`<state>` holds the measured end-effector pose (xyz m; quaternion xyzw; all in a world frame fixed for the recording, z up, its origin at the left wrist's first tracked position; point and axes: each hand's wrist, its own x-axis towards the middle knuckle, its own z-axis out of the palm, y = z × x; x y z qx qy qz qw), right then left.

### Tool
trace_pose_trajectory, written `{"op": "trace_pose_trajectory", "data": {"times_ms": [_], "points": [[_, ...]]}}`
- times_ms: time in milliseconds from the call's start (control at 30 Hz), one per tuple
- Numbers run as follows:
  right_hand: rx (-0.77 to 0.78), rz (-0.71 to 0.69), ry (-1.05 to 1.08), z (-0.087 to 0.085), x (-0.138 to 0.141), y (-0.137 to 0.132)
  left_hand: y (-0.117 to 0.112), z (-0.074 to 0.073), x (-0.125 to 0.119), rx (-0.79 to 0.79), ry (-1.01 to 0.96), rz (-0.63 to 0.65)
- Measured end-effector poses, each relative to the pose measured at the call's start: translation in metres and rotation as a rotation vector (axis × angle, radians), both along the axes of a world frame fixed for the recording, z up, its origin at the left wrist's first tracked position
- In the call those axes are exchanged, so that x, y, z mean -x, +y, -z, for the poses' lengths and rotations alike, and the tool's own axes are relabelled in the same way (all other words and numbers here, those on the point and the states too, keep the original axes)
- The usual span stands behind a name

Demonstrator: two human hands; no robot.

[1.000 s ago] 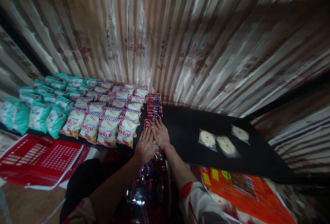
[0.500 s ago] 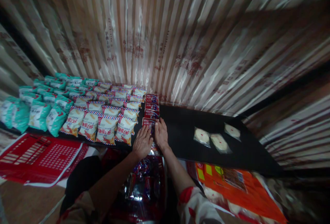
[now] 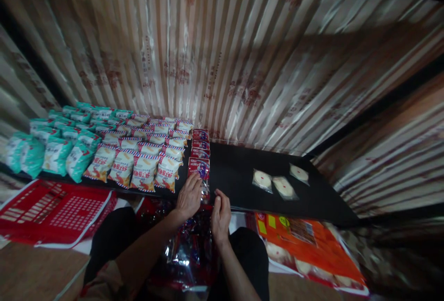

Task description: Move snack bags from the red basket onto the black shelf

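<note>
Black shelf (image 3: 239,176), left hand (image 3: 189,197) flat on red packet (image 3: 199,168), right hand (image 3: 221,211), grip loosely curled, seemingly empty.

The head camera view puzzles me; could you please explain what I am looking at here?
There is no machine: a person wears one camera on the head, looking down at their own two bare hands. On the black shelf lie teal bags, white snack bags, a column of red packets and three clear-wrapped round cakes. The left hand lies flat, touching the nearest red packet. The right hand hangs curled at the shelf's front edge; whether it holds anything is unclear. A shiny bag sits on the lap, a red basket to the left, an orange pack to the right.
</note>
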<state>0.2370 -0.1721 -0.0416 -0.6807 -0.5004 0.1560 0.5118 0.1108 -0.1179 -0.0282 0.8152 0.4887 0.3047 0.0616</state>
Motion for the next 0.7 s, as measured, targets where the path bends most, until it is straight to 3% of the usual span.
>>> {"op": "trace_pose_trajectory", "data": {"times_ms": [67, 167, 333, 567, 700], "points": [[0.028, 0.021, 0.008, 0.008, 0.007, -0.019, -0.019, -0.001, 0.003, -0.003, -0.052, 0.065], [0.055, -0.059, -0.028, 0.028, 0.019, -0.043, -0.051, 0.006, 0.006, 0.016, -0.133, 0.122], [0.19, -0.169, -0.155, 0.068, 0.038, -0.065, -0.096, 0.038, 0.014, 0.136, -0.168, 0.172], [0.73, -0.363, -0.285, 0.095, 0.06, -0.072, -0.12, 0.101, 0.046, 0.632, 0.098, -0.023], [0.874, -0.459, -0.299, 0.104, 0.067, -0.072, -0.117, 0.112, 0.06, 0.791, 0.14, -0.146]]}}
